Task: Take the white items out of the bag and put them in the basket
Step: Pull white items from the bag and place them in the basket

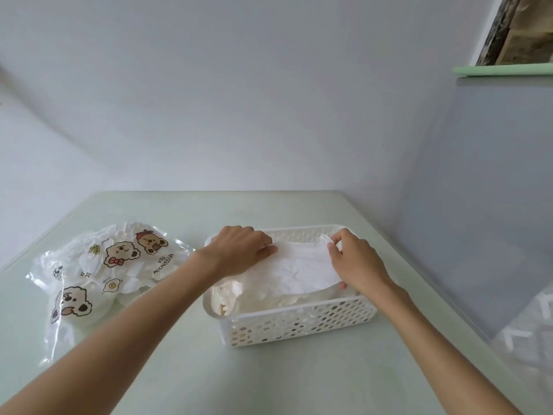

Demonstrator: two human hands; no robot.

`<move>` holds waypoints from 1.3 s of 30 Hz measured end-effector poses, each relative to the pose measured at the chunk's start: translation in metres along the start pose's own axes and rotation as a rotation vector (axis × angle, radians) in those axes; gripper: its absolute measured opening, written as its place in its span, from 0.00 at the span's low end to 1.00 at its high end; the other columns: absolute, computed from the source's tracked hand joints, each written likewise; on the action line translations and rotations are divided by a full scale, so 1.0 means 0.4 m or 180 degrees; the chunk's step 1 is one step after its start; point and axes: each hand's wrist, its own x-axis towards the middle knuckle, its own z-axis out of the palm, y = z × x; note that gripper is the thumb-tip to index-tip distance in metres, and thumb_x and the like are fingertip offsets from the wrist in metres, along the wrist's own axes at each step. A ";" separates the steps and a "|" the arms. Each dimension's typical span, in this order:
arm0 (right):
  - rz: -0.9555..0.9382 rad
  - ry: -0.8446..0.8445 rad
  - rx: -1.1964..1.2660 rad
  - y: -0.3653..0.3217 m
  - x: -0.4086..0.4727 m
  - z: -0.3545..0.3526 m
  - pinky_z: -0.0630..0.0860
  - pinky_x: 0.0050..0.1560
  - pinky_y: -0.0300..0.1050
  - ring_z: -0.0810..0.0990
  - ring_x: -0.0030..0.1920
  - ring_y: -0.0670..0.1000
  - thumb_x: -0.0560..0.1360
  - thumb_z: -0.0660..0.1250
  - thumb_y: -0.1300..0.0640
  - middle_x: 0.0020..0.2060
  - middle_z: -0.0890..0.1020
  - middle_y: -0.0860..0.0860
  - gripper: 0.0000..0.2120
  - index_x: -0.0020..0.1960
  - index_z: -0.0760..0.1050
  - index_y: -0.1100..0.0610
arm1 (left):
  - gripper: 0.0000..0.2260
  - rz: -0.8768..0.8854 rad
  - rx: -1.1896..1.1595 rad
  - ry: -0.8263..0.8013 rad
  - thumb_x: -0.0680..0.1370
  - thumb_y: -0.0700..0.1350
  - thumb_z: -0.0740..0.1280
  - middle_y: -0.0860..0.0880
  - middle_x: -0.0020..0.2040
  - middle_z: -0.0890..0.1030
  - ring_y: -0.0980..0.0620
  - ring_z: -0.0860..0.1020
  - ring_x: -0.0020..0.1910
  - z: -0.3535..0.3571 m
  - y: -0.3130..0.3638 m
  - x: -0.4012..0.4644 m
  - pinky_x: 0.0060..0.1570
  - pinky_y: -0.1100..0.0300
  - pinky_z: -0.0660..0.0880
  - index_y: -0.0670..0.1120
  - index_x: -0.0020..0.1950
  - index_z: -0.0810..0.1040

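Both hands are over the white perforated plastic basket (299,322) on the pale green tabletop (299,378), and between them lies a flat white sheet-like item, thin and crinkled (302,266), resting on top of the white pile that fills the basket. The left hand (239,250) is on the sheet's left end, fingers curled down onto it; whether it pinches or merely presses, I cannot tell. The right hand (353,262) clearly pinches the right end, thumb and fingertips closed on the upper corner and lower edge. Left of the basket, well apart from it, lies the clear crumpled plastic bag printed with cartoon bears (104,274), and more white pieces show through its film, so by my reckoning the job is only partly done. These items look feather-light, soft and floppy, with no stiffness to speak of; they should crease or tear sooner than break. Best taken by opposite edges, as here, so the piece stays spread and lies flat instead of bunching.
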 end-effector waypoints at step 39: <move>-0.0747 -0.1275 -0.0667 0.013 0.048 0.034 0.72 0.51 0.44 0.73 0.59 0.52 0.78 0.59 0.61 0.65 0.67 0.53 0.26 0.72 0.62 0.43 | 0.10 0.0076 0.0041 -0.1347 0.75 0.56 0.69 0.58 0.49 0.83 0.55 0.78 0.51 -0.125 0.063 -0.147 0.43 0.62 0.68 0.53 0.52 0.82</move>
